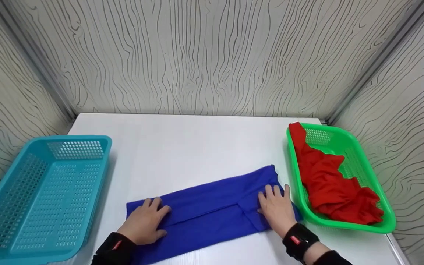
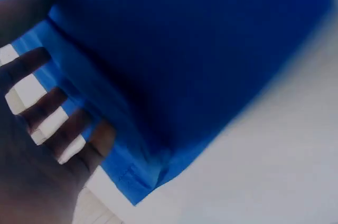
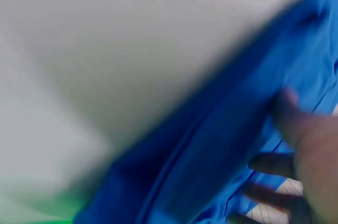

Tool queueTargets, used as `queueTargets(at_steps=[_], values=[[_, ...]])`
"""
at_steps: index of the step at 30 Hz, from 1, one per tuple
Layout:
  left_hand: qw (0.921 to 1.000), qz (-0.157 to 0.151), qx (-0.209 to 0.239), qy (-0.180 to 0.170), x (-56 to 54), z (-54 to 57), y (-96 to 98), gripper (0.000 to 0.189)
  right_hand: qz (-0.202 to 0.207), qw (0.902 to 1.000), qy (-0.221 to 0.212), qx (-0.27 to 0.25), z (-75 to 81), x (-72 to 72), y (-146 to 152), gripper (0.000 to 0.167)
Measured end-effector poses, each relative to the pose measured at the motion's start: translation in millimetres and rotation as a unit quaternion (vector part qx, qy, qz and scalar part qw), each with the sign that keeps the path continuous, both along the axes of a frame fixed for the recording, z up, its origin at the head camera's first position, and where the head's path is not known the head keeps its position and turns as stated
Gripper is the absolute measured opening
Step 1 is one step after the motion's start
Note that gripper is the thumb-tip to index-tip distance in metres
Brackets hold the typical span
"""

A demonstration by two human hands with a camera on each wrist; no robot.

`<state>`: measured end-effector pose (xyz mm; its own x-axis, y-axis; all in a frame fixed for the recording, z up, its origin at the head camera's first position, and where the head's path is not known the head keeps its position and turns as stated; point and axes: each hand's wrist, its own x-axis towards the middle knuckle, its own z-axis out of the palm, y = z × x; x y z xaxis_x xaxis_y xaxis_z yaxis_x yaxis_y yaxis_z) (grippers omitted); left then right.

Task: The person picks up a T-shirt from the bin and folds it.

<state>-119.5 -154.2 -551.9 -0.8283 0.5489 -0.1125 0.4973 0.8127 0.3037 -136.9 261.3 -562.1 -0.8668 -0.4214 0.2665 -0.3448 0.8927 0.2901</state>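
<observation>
Under your palms a smooth matt blue cloth (image 1: 212, 211), crumpled red cloth (image 1: 331, 184) in your glossy green perforated plastic basket (image 1: 359, 162), teal plastic basket (image 1: 46, 195), matt white table (image 1: 182, 147)

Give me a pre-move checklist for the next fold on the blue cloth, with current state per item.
1. Left hand flat on the blue cloth: ok.
2. Right hand flat on its right end: ok.
3. Cloth lies flat on the white table: ok.
4. Cloth clear of the green basket: cannot tell, right end sits at its wall.
5. Blue basket empty: ok.
6. Red cloth inside green basket: ok.
</observation>
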Motion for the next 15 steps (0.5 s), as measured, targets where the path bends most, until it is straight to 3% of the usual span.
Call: queueTargets(at_steps=[3,5,7,10,12,15], values=[[0.9997,-0.022,-0.003,-0.013,1.7,-2.3,6.2,0.053,-0.029,0.998,0.037,-0.043,-7.8,-16.2,-16,0.015],[0.9993,-0.031,-0.005,-0.021,3.7,-4.4,11.3,0.055,-0.039,0.9954,0.034,-0.081,-12.0,-27.8,-26,0.011],[0.9991,-0.037,-0.003,-0.021,5.9,-6.1,16.3,0.057,-0.054,0.9916,0.004,-0.118,-13.3,-38.2,-37,0.018],[0.9989,-0.041,0.008,-0.019,10.5,-7.3,24.9,0.059,-0.064,0.9822,-0.097,-0.148,-10.7,-50.5,-56,0.051],[0.9984,-0.046,0.018,-0.027,13.1,-7.0,33.2,0.06,-0.053,0.9694,-0.185,-0.153,-8.9,-53.8,-71,0.071],[0.9961,-0.064,0.031,-0.052,16.6,-5.3,48.9,0.06,-0.002,0.947,-0.287,-0.145,-10.1,-56.6,-89,0.08]])
